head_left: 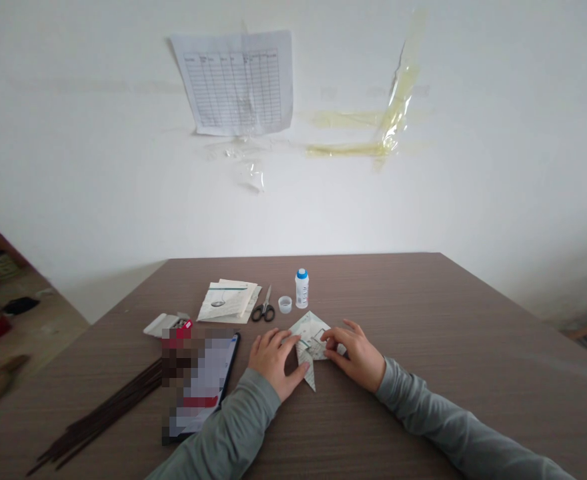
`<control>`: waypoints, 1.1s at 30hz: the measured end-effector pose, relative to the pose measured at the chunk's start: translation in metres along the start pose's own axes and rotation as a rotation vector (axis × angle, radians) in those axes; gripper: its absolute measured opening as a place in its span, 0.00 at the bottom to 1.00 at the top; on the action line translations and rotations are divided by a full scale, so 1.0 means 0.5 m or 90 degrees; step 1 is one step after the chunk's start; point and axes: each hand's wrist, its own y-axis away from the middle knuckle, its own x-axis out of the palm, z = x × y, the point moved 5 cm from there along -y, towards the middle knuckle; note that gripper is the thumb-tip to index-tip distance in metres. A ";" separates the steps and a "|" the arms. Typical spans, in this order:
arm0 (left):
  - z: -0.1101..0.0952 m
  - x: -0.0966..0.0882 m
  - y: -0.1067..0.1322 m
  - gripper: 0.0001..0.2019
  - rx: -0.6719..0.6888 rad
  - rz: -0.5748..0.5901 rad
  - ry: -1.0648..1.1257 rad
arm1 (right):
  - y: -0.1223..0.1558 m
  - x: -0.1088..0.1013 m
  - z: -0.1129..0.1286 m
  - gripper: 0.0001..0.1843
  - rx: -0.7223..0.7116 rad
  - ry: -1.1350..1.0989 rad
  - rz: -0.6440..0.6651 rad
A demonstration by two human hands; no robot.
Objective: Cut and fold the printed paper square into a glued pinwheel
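A piece of folded printed paper (309,325) lies on the table in front of me, with a pointed flap hanging towards me. My left hand (276,363) rests at its left side, fingers spread, the index finger and thumb touching the paper. On the other side my right hand (357,355) pinches the paper's right part between thumb and fingertips. Just beyond the paper stands a white glue bottle (302,291) with a blue top. Its loose clear cap (285,305) sits beside it, next to black-handled scissors (263,311).
A stack of printed paper sheets (227,300) lies at the back left, near a small open box (166,325). Left of my left forearm are a phone (208,380), partly pixelated, and a bundle of thin dark sticks (108,408). The wall (373,207) borders the table's far edge.
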 end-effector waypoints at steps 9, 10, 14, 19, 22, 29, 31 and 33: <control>-0.001 0.009 -0.001 0.30 0.015 -0.022 -0.021 | 0.003 -0.005 0.006 0.11 -0.042 0.057 -0.021; -0.001 0.009 -0.002 0.31 0.014 -0.020 -0.021 | 0.003 -0.007 0.008 0.13 -0.048 0.068 -0.021; 0.000 0.010 -0.002 0.32 0.008 -0.019 -0.024 | 0.003 -0.011 0.016 0.16 -0.069 0.097 -0.030; -0.003 0.011 -0.003 0.34 0.006 -0.006 -0.007 | 0.006 -0.012 0.025 0.16 -0.080 0.115 -0.023; -0.006 0.009 -0.002 0.34 0.006 -0.003 0.001 | 0.008 -0.011 0.028 0.13 -0.091 0.120 -0.024; -0.010 0.007 -0.003 0.33 0.003 0.001 0.008 | 0.009 -0.008 0.029 0.10 -0.112 0.146 -0.023; -0.011 0.007 -0.004 0.33 0.008 0.006 0.009 | 0.010 -0.007 0.029 0.10 -0.108 0.154 -0.021; -0.012 0.007 -0.004 0.33 0.014 0.012 0.008 | 0.011 -0.007 0.029 0.11 -0.105 0.157 -0.018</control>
